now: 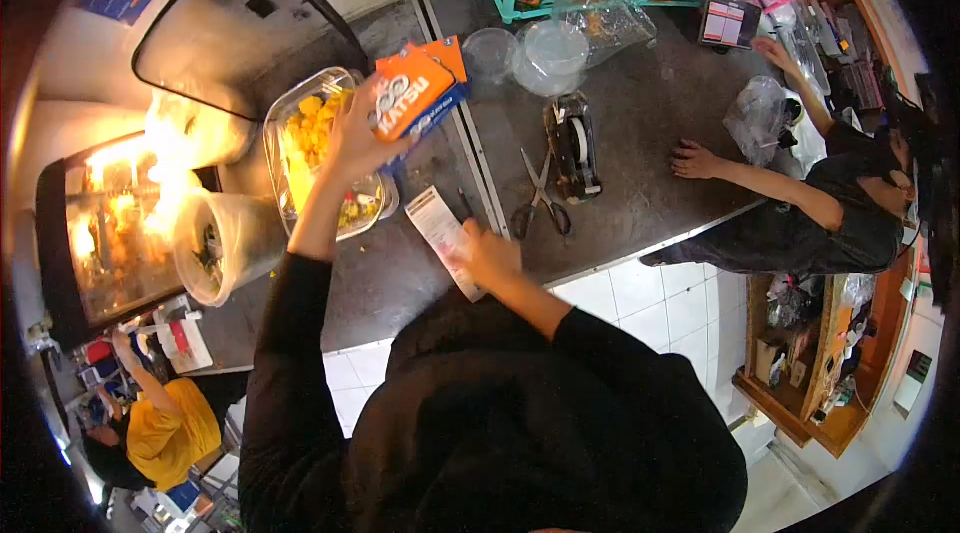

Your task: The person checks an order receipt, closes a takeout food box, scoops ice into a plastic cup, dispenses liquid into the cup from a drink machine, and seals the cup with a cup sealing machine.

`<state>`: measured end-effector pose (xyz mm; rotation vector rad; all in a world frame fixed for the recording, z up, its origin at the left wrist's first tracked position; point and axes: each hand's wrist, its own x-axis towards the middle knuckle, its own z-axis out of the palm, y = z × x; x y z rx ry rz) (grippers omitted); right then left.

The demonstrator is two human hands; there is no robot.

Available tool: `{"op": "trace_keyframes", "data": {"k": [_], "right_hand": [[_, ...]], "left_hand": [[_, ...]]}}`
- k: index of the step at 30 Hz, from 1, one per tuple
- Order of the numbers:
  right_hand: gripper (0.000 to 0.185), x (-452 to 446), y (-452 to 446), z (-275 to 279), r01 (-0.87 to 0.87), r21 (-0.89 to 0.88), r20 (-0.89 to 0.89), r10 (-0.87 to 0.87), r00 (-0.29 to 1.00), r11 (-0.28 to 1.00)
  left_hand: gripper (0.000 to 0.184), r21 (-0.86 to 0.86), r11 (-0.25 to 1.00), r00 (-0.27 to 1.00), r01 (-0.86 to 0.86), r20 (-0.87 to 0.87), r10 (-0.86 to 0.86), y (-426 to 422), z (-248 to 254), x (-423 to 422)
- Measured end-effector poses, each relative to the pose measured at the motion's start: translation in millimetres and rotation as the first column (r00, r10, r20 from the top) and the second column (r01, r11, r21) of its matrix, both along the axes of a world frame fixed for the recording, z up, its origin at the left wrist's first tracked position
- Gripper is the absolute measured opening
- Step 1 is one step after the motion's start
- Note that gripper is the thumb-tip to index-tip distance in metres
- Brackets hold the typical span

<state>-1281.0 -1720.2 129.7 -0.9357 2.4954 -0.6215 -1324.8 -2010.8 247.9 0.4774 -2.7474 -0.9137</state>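
My left hand (357,138), partly smeared by motion, grips the left side of an orange and blue KATSU box (415,93). My forearm passes across a clear plastic container (283,178) with yellow food pieces (308,128) in it. Part of that container is hidden by the arm. My right hand (485,255) is closed over the edge of a long white printed receipt (432,221) on the dark counter. A thin dark pen-like stick (464,200) pokes out past its fingers.
Scissors (540,195) and a tape dispenser (572,148) lie to the right, with clear plastic tubs (552,51) behind. A white bucket (205,253) and a brightly lit warmer (110,223) stand left. One co-worker (830,213) is at right, another (170,428) at lower left.
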Motion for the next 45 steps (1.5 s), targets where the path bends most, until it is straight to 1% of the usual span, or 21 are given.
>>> {"op": "trace_keyframes", "data": {"k": [4,7,9,12,16,18,21,22,23,24,25,28,29,30,31,33,34,37,39,44,45], "right_hand": [[0.078,28.4,-7.1,-41.5,-0.17,0.116,-0.182,0.189,0.965,0.979],[0.079,-6.8,-13.2,20.0,-0.138,0.129,0.152,0.118,0.981,0.982],[0.075,-41.0,-6.7,25.0,-0.041,-0.274,0.011,0.046,0.999,0.961],[0.069,-106.1,-22.9,77.9,0.147,-0.55,0.181,-0.055,0.982,0.822],[0.071,-186.3,-106.1,122.6,0.08,-0.866,0.225,0.24,0.944,0.494],[0.073,-200.6,-151.3,152.6,0.194,-0.935,0.295,0.35,0.889,0.296],[0.07,-227.7,-185.2,118.7,0.166,-0.741,0.217,-0.002,0.976,0.651],[0.067,-234.3,-197.6,100.3,0.153,-0.615,0.046,-0.158,0.986,0.773],[0.068,-245.2,-198.3,81.5,0.004,-0.363,-0.209,-0.085,0.974,0.932],[0.067,-275.0,-206.5,17.0,0.101,-0.553,0.178,-0.001,0.984,0.827],[0.076,-262.6,-205.2,20.6,0.037,-0.359,-0.34,-0.167,0.925,0.933],[0.092,-268.1,-199.6,9.3,0.096,-0.179,-0.51,-0.176,0.842,0.979],[0.093,-249.7,-194.3,43.0,0.08,-0.041,-0.469,-0.09,0.879,0.996],[0.092,-299.4,-203.2,-10.9,0.104,0.067,-0.662,-0.033,0.749,0.992],[0.069,-294.9,-197.6,-0.3,-0.002,-0.015,-0.726,-0.01,0.687,1.0],[0.065,-234.5,-231.5,27.3,-0.242,-0.262,-0.781,-0.058,0.622,0.934],[0.063,-191.8,-257.4,40.6,-0.382,-0.387,-0.756,-0.051,0.653,0.839],[0.058,2.6,-316.4,97.0,-0.662,-0.573,-0.661,0.205,0.722,0.483],[0.054,136.9,-340.6,120.3,-0.725,-0.62,-0.589,0.434,0.682,0.299],[0.045,439.8,-389.7,132.2,-0.778,-0.626,-0.424,0.863,0.276,-0.059],[0.043,497.1,-396.3,131.0,-0.784,-0.608,-0.397,0.904,0.16,-0.129]], "left_hand": [[0.109,-0.345,0.931,0.986,0.118,0.155,-0.067,-51.0,-31.7,-74.5],[0.117,-0.274,0.937,0.966,0.216,0.199,-0.164,-74.5,-70.5,-95.5],[0.125,-0.199,0.95,0.95,0.241,0.25,-0.189,-76.4,-59.8,-103.6],[0.12,-0.342,0.935,0.995,0.098,0.053,-0.085,-63.2,-48.3,-79.2],[0.097,-0.097,0.989,0.949,-0.115,-0.304,0.081,-7.0,-49.5,19.1],[0.077,-0.15,0.985,0.947,-0.083,-0.32,0.031,45.2,-40.4,103.5],[0.057,-0.076,0.994,0.979,-0.082,-0.193,0.066,116.6,-50.3,236.8],[0.053,-0.071,0.986,0.982,-0.148,-0.133,0.138,139.3,-46.4,283.4],[0.049,-0.014,0.958,0.957,-0.287,0.033,0.288,163.1,-52.3,339.7],[0.045,0.037,0.895,0.882,-0.445,0.193,0.43,191.5,-66.0,398.1],[0.042,0.03,0.789,0.76,-0.614,0.293,0.58,225.6,-82.3,458.5],[0.043,-0.172,0.367,0.185,-0.914,0.629,0.755,354.8,-123.7,611.6],[0.044,-0.241,0.195,-0.057,-0.951,0.754,0.654,391.1,-119.3,637.0],[0.045,-0.317,0.037,-0.261,-0.948,0.837,0.48,426.9,-118.4,661.5],[0.038,-0.294,-0.018,-0.278,-0.956,0.878,0.39,475.1,-156.5,703.0],[0.036,-0.203,-0.178,-0.257,-0.963,0.889,0.379,541.8,-223.1,743.9],[0.034,-0.053,0.0,-0.048,-0.999,0.901,0.431,568.6,-257.4,749.2],[0.027,0.119,-0.234,-0.058,-0.965,0.774,0.63,586.8,-307.3,706.4],[0.032,0.469,-0.483,-0.112,-0.739,0.622,0.775,594.7,-324.4,701.3],[0.045,0.183,-0.33,-0.08,-0.926,0.759,0.646,553.9,-277.8,835.6],[0.043,0.132,-0.391,-0.134,-0.911,0.802,0.582,543.5,-274.9,877.9]]}}
